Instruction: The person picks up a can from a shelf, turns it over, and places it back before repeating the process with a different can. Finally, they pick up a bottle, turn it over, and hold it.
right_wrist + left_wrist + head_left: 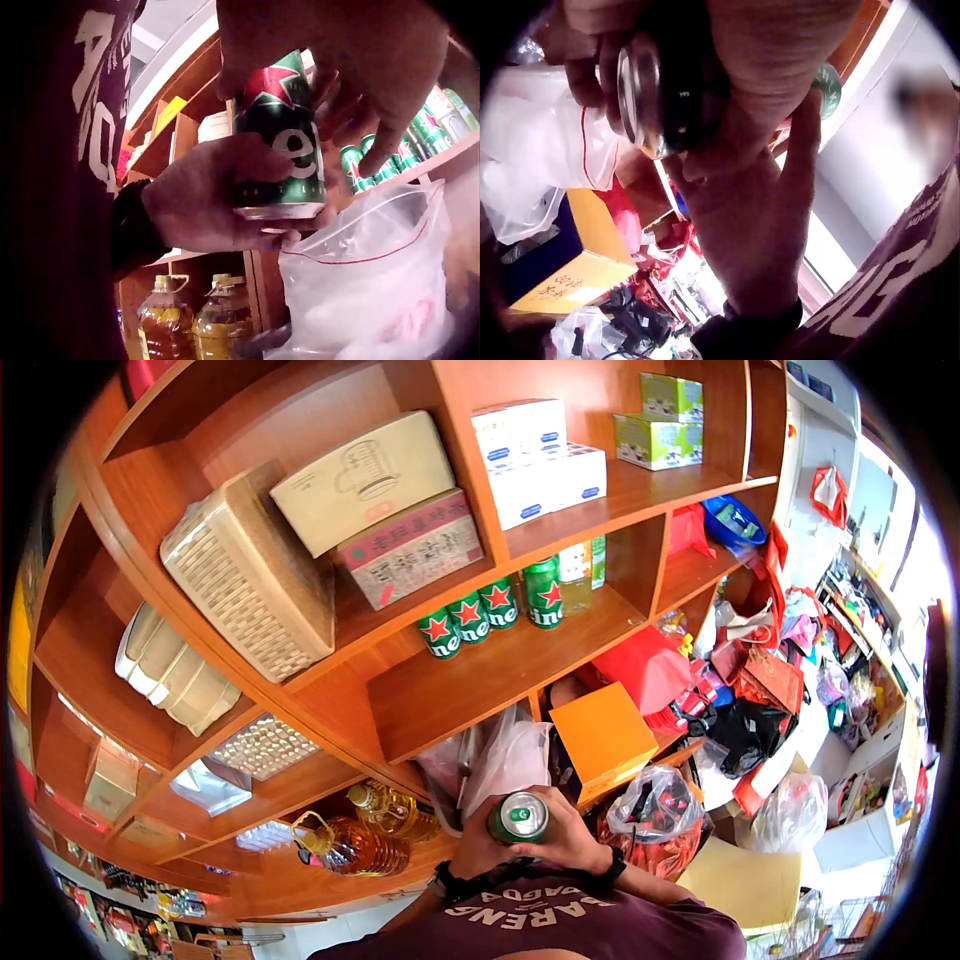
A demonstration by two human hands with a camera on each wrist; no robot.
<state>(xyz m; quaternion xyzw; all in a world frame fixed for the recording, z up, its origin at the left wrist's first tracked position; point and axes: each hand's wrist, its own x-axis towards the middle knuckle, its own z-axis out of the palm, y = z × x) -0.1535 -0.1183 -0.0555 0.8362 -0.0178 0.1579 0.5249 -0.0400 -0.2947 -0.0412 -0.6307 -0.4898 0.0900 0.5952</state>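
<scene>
In the head view a green beer can (pixel 522 816) stands upright in front of the person's chest, its top facing the camera. My left hand (pixel 478 842) grips it from one side and my right hand (pixel 574 838) from the other. The right wrist view shows the can's red star and white letters (pixel 306 156), with the left hand (pixel 202 191) wrapped round its lower part. Higher up, the right hand (pixel 337 56) reaches over the can's upper part. The can's silver bottom (pixel 639 97) shows in the left wrist view; fingers hide much of its side.
Several similar green cans (pixel 498 603) line a wooden shelf (pixel 480 695) ahead. Below are oil bottles (pixel 365 847), a white plastic bag (pixel 515 758) and an orange box (pixel 603 737). Bags and clutter fill the right side. Cartons (pixel 365 480) and a woven basket (pixel 245 575) sit higher up.
</scene>
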